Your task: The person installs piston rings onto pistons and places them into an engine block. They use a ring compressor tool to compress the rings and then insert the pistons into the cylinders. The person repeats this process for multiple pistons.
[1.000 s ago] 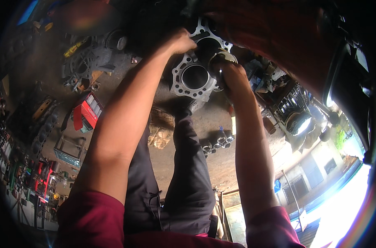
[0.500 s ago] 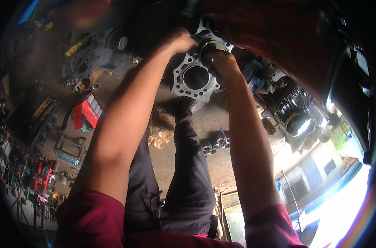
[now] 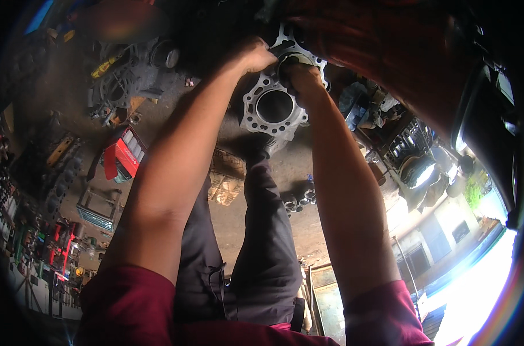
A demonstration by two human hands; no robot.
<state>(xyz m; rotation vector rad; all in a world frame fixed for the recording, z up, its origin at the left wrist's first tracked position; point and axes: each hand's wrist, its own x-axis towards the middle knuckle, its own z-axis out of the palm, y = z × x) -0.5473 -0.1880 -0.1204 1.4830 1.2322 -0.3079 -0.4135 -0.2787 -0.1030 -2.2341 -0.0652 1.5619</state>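
A grey metal engine block (image 3: 250,118) with large round cylinder bores stands ahead of me, its flat top face pierced by many small holes. My left hand (image 3: 258,56) is closed at the block's left edge, its fingers curled over the rim and their tips hidden in shadow. My right hand (image 3: 308,79) reaches into the farther bore, so its fingers are mostly out of sight and I cannot see whether they hold anything. The nearer bore (image 3: 274,106) is dark inside.
Left of my arm lies a red open box (image 3: 121,157) with pale cylindrical things, near a small metal frame (image 3: 97,209). Greyish engine parts (image 3: 118,89) sit farther back. Cardboard (image 3: 226,187) and metal parts (image 3: 296,202) lie by my legs. A dark red surface (image 3: 383,57) overhangs at upper right.
My right hand has shifted slightly up and left, deeper over the farther bore. The block appears a little higher and to the right in view. My left hand stays at its edge.
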